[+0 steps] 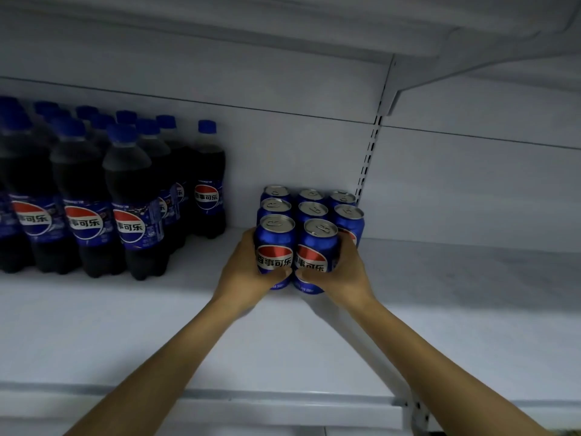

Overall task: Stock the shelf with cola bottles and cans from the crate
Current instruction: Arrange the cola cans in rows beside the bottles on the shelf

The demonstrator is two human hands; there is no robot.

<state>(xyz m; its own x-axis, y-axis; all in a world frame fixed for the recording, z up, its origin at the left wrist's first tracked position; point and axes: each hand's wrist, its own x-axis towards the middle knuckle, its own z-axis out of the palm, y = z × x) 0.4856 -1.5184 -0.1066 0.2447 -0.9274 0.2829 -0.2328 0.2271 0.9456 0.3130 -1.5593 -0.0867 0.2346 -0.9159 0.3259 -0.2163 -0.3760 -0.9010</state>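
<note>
Several blue cola cans (312, 212) stand in rows on the white shelf (157, 325), close to its right upright. My left hand (248, 272) grips the front left can (274, 243), thumb across its label. My right hand (342, 272) grips the front right can (317, 250) beside it. Both cans are upright and touch each other at the front of the group. At the left, several dark cola bottles (125, 196) with blue caps stand in rows. The crate is out of view.
A slotted metal upright (367, 162) rises just right of the cans. Another shelf board (283, 33) hangs overhead. White shelf surface shows between bottles and cans and in front of them, up to the front edge (220, 394).
</note>
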